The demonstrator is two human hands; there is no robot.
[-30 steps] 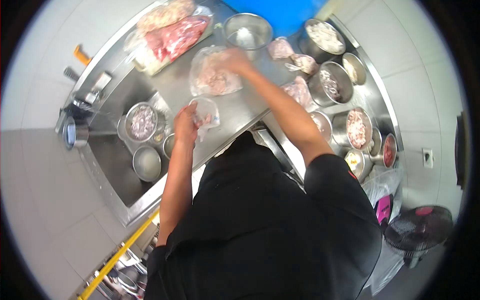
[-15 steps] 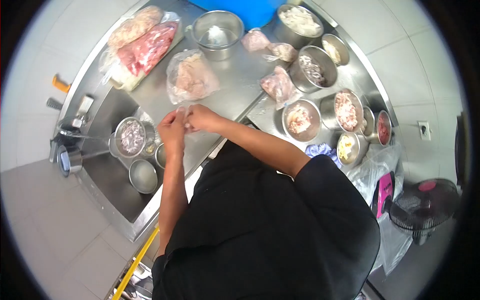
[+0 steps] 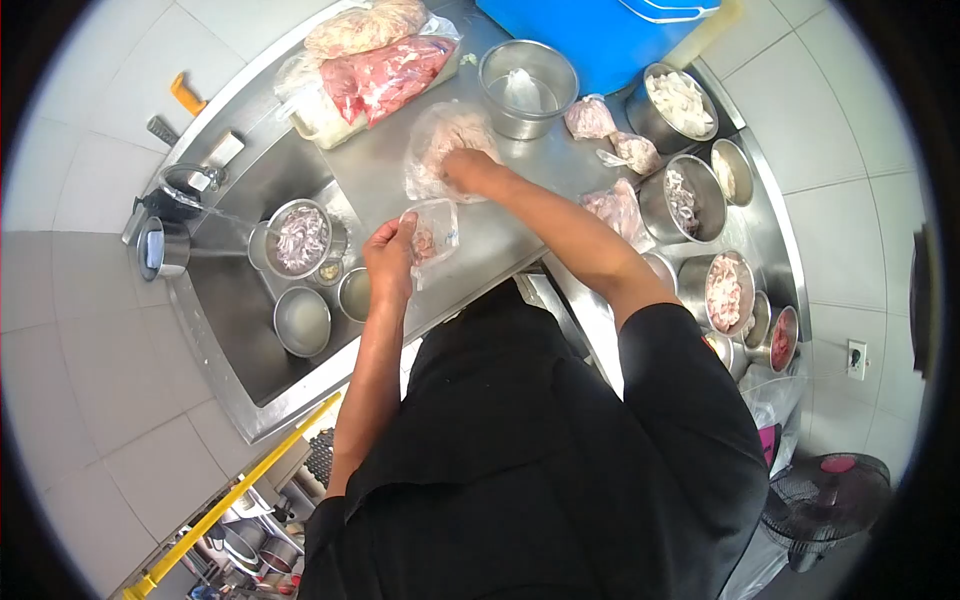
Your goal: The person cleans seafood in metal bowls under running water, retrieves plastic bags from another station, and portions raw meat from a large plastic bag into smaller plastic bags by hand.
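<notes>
My left hand pinches the edge of a small clear bag with some pale pink meat low inside it. Above and to the right, my right hand reaches into a larger open plastic bag of pale minced-looking meat on the steel counter. Its fingertips are hidden in the meat and plastic. Behind the larger bag, to the right, stands a steel pot with a white item inside.
Large bags of red meat lie at the back left. The sink at left holds several bowls. Steel pots of cut food and tied meat bags stand right; a blue container is behind.
Half a second ago both hands were together near the counter's front edge. My right hand has since moved into the larger bag, while my left hand holds the small bag spread. The view has shifted.
</notes>
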